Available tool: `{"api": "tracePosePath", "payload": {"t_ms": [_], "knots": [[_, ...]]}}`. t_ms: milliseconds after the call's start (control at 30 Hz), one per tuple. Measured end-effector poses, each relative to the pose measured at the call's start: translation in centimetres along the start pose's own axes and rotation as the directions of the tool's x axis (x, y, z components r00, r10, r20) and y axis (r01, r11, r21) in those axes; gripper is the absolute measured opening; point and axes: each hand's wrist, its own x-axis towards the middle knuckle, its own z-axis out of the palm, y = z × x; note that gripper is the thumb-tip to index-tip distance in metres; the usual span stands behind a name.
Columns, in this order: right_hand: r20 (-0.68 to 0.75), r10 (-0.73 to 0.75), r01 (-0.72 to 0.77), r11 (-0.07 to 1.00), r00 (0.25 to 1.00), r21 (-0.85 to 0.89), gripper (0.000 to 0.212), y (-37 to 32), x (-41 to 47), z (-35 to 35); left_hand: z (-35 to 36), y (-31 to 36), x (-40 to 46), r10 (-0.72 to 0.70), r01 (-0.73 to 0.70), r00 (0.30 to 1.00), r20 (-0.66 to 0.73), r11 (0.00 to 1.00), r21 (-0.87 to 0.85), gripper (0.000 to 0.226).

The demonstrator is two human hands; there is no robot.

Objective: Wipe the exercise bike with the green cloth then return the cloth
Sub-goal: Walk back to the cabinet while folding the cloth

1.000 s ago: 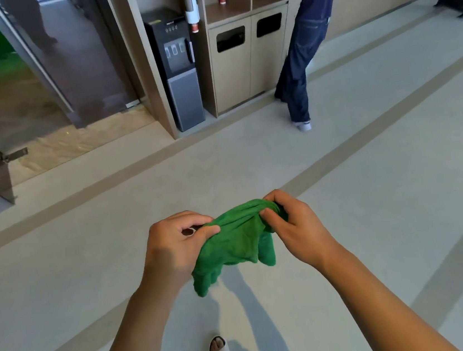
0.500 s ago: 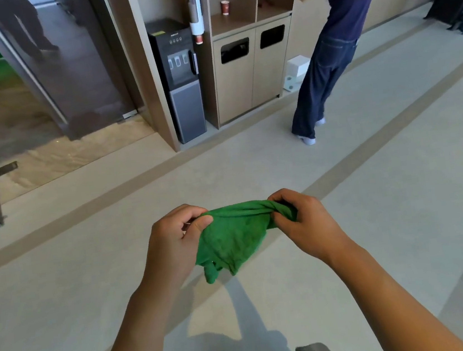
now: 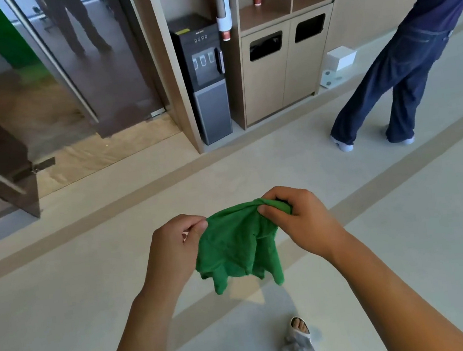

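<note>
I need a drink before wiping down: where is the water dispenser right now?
In the head view, the black water dispenser stands upper centre against the wall, between the glass door on its left and the wooden bin cabinet on its right.

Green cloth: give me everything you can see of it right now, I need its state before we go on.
The green cloth is a solid green, soft, fuzzy-looking rag, terry or microfibre by its nap. It is held in the air above the pale floor, touching nothing else. Its top edge is stretched between the two hands: the left hand pinches one upper corner, the right hand grips the other, bunched end. The rest hangs down in loose folds, with crumpled corners dangling at the bottom. No stains or wet patches can be made out.
</note>
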Motion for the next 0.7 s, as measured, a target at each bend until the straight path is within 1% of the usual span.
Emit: {"api": "tracePosePath", "payload": {"t_ms": [67, 133, 233, 367, 433, 500, 600, 700], "knots": [[0.028, -0.032, 0.032, 0.999, 0.999, 0.004, 0.012, 0.1, 2.5, -1.9, 1.5, 1.0, 2.0, -0.007, 0.007, 1.0, -0.002, 1.0, 0.007, 0.033], [0.047, -0.069, 0.069, 0.998, 0.997, 0.005, 0.011, 0.2, 4.7, -3.9, 2.9, 2.1, 3.9, -0.007, 0.007, 1.0, -0.006, 1.0, 0.023, 0.035], [0.078, -0.113, 0.109, 0.993, 0.991, 0.047, 0.012, 0.6, 7.6, -6.5, 5.1, 3.8, 6.3, -0.026, 0.027, 0.999, -0.031, 0.999, 0.031, 0.031], [0.105, -0.107, 0.102, 0.993, 0.989, 0.053, 0.012, 1.9, 10.5, -9.0, 7.7, 6.3, 8.8, -0.039, 0.04, 0.996, -0.074, 0.999, 0.015, 0.024], [0.094, -0.099, 0.095, 0.994, 0.991, 0.045, 0.011, 2.6, 11.8, -9.8, 8.8, 7.6, 9.8, -0.035, 0.035, 0.999, -0.023, 0.999, -0.006, 0.019], [0.074, -0.095, 0.092, 0.994, 0.993, 0.051, 0.011, 3.2, 12.9, -10.4, 10.1, 8.9, 10.7, -0.017, 0.018, 0.997, 0.072, 1.0, -0.015, 0.015], [0.061, -0.097, 0.093, 0.994, 0.993, 0.064, 0.012, 3.9, 14.5, -11.1, 11.9, 10.4, 12.2, 0.049, -0.047, 0.979, 0.196, 0.999, -0.018, 0.027], [0.054, -0.105, 0.102, 0.994, 0.993, 0.046, 0.013, 4.5, 16.1, -12.0, 13.3, 10.8, 14.2, 0.102, -0.11, 0.969, 0.224, 0.994, 0.024, 0.039]]}}
